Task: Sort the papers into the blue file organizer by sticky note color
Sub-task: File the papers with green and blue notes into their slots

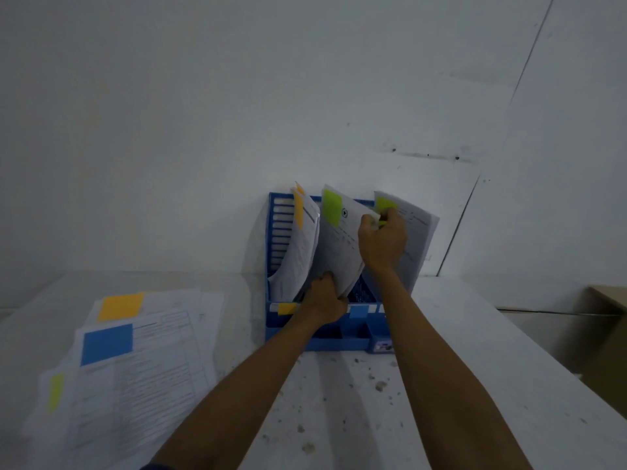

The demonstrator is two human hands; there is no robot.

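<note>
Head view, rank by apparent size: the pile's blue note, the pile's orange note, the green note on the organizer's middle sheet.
1. blue note
2. orange note
3. green note
The pile lies nearer the camera, so real sizes may match.

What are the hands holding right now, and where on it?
Both hold the green-tagged paper: left hand grips its bottom edge, right hand pinches its upper right corner.

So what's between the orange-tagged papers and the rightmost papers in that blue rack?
A green-tagged sheet, held by the left hand below and right hand above, in the head view.
</note>
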